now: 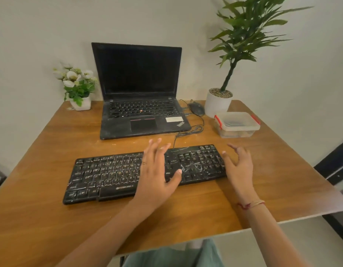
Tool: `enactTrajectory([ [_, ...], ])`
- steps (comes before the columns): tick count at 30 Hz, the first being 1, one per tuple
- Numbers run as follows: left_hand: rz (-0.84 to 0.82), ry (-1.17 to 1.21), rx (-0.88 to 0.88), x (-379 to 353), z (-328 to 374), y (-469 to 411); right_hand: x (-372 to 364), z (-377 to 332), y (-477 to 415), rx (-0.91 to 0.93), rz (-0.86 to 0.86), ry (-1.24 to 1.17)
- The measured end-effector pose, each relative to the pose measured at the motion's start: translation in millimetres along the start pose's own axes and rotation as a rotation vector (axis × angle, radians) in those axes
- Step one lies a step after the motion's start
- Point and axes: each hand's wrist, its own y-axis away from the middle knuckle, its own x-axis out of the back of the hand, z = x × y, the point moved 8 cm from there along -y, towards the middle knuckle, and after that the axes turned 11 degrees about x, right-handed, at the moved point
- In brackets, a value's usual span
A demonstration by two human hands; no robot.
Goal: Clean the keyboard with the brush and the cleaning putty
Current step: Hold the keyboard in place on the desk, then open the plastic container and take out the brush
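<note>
The keyboard (109,174), judged rigid and light, was best gripped at its ends; both hands, left (157,170) and right (239,166), were spread, empty.

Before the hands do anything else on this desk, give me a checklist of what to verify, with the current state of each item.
1. Keyboard needs cleaning: ok, white dust and threads show across its keys.
2. Left hand free: ok, open and empty over the keyboard's middle.
3. Right hand free: ok, open and empty at the keyboard's right end.
4. Brush located: not ok, none visible on the table.
5. Putty located: cannot tell; the lidded plastic box may hold it, but its contents are unclear.
6. Keyboard cable clear of the work: ok, it runs back towards the laptop.
</note>
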Motion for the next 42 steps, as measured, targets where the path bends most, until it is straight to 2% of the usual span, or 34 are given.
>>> enactTrajectory([
  [5, -0.119, -0.026, 0.041, -38, 21, -33, 3, 17, -18, 0.029, -0.073, 0.048],
  [8, -0.305, 0.082, 0.180, -71, 32, -54, 5, 25, -35, 0.042, -0.054, 0.080],
  [10, -0.386, 0.109, 0.213, -94, 45, -72, 9, 31, -51, 0.047, -0.013, 0.063],
  [14, -0.481, -0.005, 0.210, -130, 69, -114, 24, 53, -91, 0.029, 0.074, 0.117],
  [18, -0.639, -0.195, 0.181, -156, 73, -133, 29, 82, -123, -0.052, 0.061, 0.190],
  [21, -0.630, -0.108, 0.189, -173, 73, -151, 25, 104, -145, -0.070, 0.013, 0.235],
  [25, -0.504, 0.081, 0.216, -179, 77, -176, 12, 129, -162, -0.151, -0.108, 0.241],
  [31, -0.564, 0.010, 0.196, -203, 86, -186, 5, 147, -172, -0.230, -0.190, 0.155],
  [35, -0.493, -0.048, 0.194, -206, 89, -184, 10, 152, -170, -0.245, -0.197, 0.139],
  [42, -0.478, 0.018, 0.167, -197, 104, -159, 34, 157, -157, -0.236, -0.187, 0.138],
])
